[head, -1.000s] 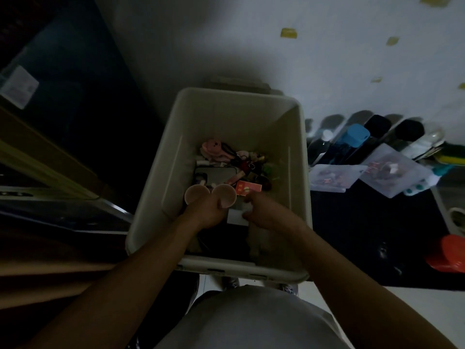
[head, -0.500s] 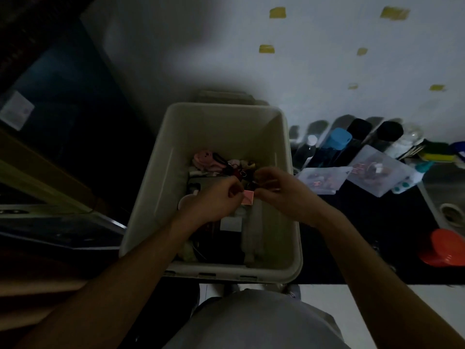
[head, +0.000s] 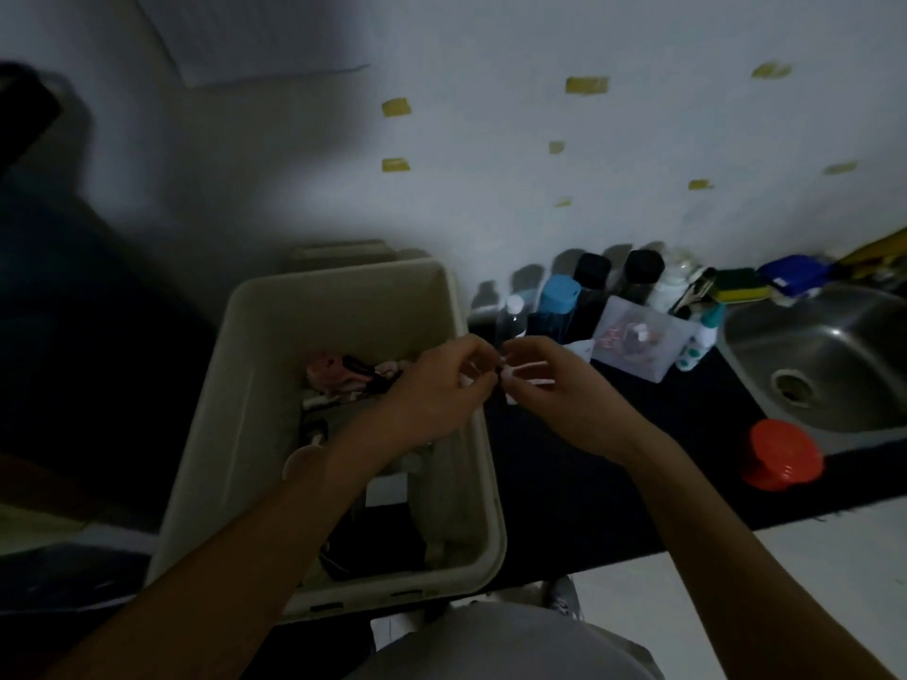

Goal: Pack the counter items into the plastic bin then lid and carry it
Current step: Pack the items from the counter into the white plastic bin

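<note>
Bin (head: pixel 265 385) is sitting under both hands at its right rim; L hand (head: pixel 437 395) & R hand (head: pixel 559 400) are pinching small pale item (head: pixel 511 396) btwn curled fingertips, blurry.

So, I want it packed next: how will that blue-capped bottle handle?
Probably tippy: the blue-capped bottle stands tall and narrow, close beside neighbouring bottles. Its smooth plastic body may be slippery. It looks rigid, not floppy.
</note>
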`<state>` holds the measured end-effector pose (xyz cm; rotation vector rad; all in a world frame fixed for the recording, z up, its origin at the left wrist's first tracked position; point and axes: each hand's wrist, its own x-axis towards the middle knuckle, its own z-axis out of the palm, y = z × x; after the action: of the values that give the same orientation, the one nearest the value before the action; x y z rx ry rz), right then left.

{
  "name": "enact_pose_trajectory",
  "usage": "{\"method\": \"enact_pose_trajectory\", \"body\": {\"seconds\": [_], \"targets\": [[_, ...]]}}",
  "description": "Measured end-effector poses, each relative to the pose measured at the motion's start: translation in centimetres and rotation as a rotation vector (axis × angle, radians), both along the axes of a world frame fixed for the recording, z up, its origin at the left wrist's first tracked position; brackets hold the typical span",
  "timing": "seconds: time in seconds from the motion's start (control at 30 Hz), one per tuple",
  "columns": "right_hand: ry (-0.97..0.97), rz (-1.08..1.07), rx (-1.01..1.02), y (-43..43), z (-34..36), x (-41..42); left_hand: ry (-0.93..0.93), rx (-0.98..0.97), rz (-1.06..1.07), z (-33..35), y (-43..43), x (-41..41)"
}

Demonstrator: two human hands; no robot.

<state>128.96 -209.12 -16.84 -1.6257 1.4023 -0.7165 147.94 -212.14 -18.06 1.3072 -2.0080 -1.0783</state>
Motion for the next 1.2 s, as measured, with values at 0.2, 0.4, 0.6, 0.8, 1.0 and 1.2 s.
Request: {"method": "enact_pose_trajectory", "body": {"seconds": [0.2, 0.4, 0.6, 0.8, 1.0, 1.2], "targets": [[-0.042, -0.132, 0.009, 0.7, -0.9, -6.5, -0.028, 0.000, -0.132, 0.0, -1.0, -6.2], [-0.044, -0.280, 0.074, 2.0, -2.7, -12.2, -0.090, 0.018, -0.221, -1.7, -1.3, -12.3], [-0.037, -0.407, 0.126, 3.7, -4.2, -18.5, -0.103, 0.056, -0.303, -2.8, -1.1, -18.4], [0.037, -0.481, 0.154, 5.2, -6.0, -24.1, -0.156, 0.086, -0.347, -4.7, -1.5, -24.4], [0.052, -0.575, 0.207, 6.0, -8.8, -28.9, -0.119, 0.162, -0.398, -7.0, -1.1, -30.5], [0.018, -0.670, 0.262, 6.4, -12.1, -32.7, -0.051, 0.307, -0.336, -10.3, 0.3, -36.1]]}}
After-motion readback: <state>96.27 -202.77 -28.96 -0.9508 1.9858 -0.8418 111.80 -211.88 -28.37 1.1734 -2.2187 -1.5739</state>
